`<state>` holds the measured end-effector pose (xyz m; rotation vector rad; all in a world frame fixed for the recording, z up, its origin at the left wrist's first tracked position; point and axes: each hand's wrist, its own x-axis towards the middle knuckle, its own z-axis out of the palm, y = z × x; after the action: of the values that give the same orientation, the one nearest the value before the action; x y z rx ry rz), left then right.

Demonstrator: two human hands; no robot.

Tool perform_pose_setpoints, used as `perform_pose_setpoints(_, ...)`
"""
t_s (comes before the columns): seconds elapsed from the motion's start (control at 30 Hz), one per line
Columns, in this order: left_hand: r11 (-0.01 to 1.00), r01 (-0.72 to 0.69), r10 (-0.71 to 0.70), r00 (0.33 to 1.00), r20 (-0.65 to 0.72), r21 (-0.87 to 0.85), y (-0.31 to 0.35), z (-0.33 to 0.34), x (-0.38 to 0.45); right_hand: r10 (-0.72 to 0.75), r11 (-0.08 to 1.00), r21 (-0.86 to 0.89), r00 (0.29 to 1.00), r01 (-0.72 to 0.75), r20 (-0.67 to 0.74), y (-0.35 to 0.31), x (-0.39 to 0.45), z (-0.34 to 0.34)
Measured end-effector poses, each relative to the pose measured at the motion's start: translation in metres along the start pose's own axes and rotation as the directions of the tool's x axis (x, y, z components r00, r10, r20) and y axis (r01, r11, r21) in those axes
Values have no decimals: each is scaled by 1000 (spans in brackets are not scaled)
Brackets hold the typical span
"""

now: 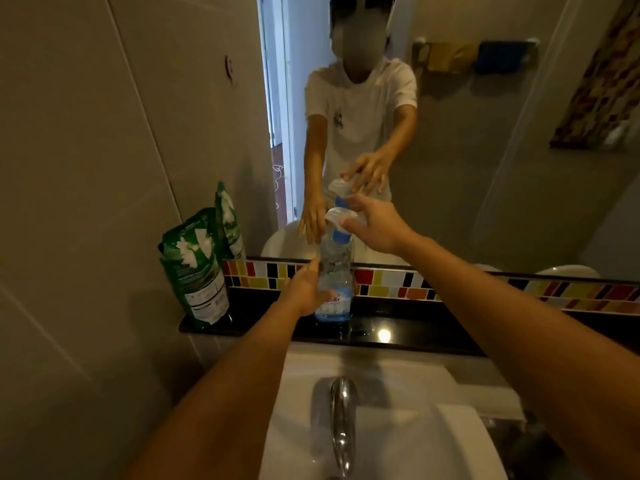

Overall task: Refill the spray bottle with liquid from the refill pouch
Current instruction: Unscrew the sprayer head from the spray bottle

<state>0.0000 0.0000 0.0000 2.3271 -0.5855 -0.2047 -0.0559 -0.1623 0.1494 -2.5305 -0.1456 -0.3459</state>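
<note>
A clear spray bottle (335, 271) with a blue collar and white trigger head stands upright on the black ledge (408, 323) in front of the mirror. My left hand (306, 285) lies against the bottle's left side, fingers extended along it. My right hand (375, 223) is at the white trigger head, fingertips touching it, fingers spread. A green refill pouch (194, 268) stands upright at the ledge's left end, leaning toward the tiled wall, about a hand's width left of the bottle.
A white sink (415, 431) with a chrome tap (341, 420) lies below the ledge. The mirror (467, 150) behind shows a person's reflection. A strip of coloured tiles (450, 289) runs under the mirror. The grey tiled wall (86, 168) closes the left side.
</note>
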Motion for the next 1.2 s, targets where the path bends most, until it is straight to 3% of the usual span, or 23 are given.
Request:
perform_pose_setpoints(0.4,998,-50,50,999,17,-39,-17,9,10,57,998,1,998,-57,-6,-1,18,9)
perform_pose_setpoints(0.67,996,-75,76,997,19,-53,-19,8,9,-33,999,22,999,34,-19,0,13,-1)
perform_pose_setpoints(0.9,997,-69,70,997,28,-39,-16,6,8,-227,973,-60,966,221,-124,-19,-1,-66)
perform_pose_setpoints(1.1,997,-71,73,996,49,-24,-18,3,8,-259,965,-87,945,246,-198,-22,-35,-139)
perform_pose_setpoints(1.2,997,-71,72,996,49,-19,-16,2,7,-206,977,-8,941,212,-269,-1,-59,-166)
